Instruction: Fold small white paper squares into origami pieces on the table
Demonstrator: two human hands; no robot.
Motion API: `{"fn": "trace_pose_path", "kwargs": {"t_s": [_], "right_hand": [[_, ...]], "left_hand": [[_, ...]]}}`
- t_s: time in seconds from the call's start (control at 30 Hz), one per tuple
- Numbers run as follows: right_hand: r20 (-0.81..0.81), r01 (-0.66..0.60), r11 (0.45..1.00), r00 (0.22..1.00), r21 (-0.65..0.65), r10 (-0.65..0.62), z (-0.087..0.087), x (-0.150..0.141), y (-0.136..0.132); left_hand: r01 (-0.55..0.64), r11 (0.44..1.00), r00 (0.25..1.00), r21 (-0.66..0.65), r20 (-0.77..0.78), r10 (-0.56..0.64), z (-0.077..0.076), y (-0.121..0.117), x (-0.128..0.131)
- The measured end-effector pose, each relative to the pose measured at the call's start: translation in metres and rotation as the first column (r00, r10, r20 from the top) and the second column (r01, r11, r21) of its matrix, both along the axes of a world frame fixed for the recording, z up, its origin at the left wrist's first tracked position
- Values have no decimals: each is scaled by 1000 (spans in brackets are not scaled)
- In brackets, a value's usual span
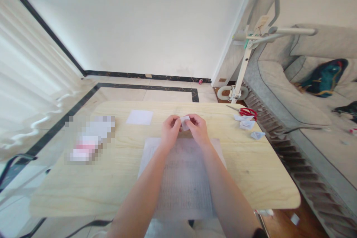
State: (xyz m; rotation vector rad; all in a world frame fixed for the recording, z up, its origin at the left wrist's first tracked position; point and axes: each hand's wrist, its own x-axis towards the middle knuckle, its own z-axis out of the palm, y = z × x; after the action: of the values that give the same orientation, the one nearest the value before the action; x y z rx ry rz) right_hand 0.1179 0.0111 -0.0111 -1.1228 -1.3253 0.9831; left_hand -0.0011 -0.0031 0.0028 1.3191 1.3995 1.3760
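Note:
Between my two hands is a small folded piece of white paper (184, 122), raised a little above the table. My left hand (171, 128) pinches its left side with thumb and fingers. On the right side, my right hand (197, 126) grips it with the thumb across its front. Below my wrists lies a large printed sheet (184, 178), partly covered by my forearms. A flat white sheet of paper (140, 117) rests to the left of my hands. Folded paper pieces (247, 124) and red-handled scissors (247, 112) sit at the table's right side.
The light wooden table (111, 189) has rounded corners. A pixel-blurred object (92, 137) lies on its left. Beyond the right edge stand a grey sofa (290, 96) and a white exercise machine (242, 67). A white curtain (33, 63) hangs at the left.

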Motion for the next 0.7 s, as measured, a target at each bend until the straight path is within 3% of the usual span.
{"fn": "trace_pose_path", "kwargs": {"t_s": [0.7], "right_hand": [[-5,-41,999,999,5,41,0,1,0]], "left_hand": [[18,999,998,-50,68,-15,7,0,-4]]}}
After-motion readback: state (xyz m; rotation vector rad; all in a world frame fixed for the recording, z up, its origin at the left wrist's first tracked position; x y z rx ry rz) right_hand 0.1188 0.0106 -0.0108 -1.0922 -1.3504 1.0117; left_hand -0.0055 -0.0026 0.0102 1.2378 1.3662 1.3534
